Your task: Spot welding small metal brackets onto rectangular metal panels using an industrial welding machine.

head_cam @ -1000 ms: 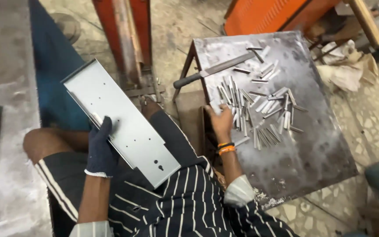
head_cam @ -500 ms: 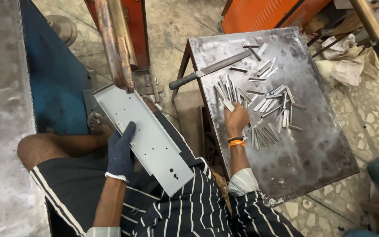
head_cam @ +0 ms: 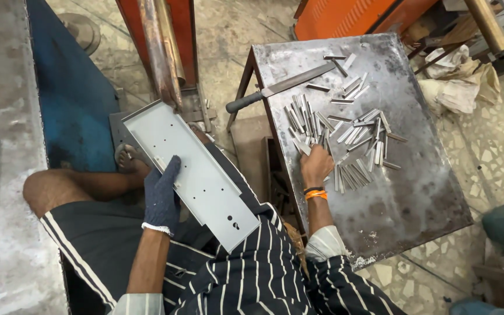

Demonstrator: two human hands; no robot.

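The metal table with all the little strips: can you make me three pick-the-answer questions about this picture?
1. Where does the file lie?
A. on the metal table
B. on the floor
C. on the person's lap

2. What colour is the glove on the left hand?
A. red
B. dark blue
C. white

3. What is the right hand doing?
A. holding the grey panel
B. hanging free
C. touching the metal strips

Answers: 1 A, its blade rests on the tabletop; 2 B, the knit glove looks dark blue; 3 C, fingers reach into the pile.
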